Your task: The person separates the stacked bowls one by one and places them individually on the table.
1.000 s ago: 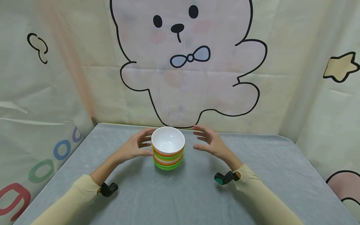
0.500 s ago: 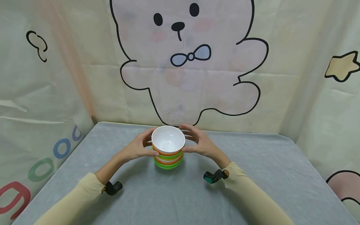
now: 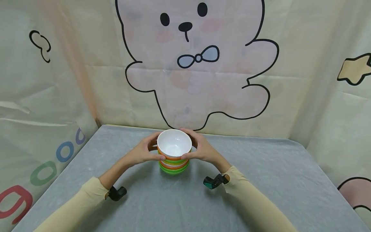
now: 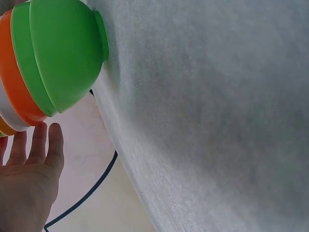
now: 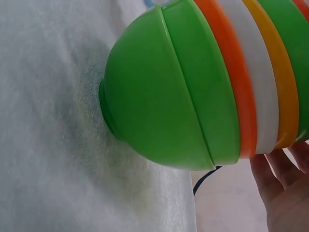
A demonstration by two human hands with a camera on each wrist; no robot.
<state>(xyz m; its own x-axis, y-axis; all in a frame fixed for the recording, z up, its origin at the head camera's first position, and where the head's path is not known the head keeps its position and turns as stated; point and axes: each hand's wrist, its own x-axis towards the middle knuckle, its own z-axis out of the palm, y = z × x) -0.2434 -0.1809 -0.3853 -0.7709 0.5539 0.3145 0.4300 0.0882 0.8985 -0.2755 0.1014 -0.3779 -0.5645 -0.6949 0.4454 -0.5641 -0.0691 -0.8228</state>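
Right hand (image 3: 204, 149) closed around bowls (image 3: 174, 161), interior (image 3: 174, 142) in head view only.

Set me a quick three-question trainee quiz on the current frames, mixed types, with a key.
1. True or false: only the left hand touches the bowls.
2. Which colour is the top bowl: A green, B white or C orange?
3. Fill in: in the right wrist view, the two lowest bowls are green; the next bowl up is ____.

Key: 1 false, the left hand and right hand both touch the stack; 2 B; 3 orange.
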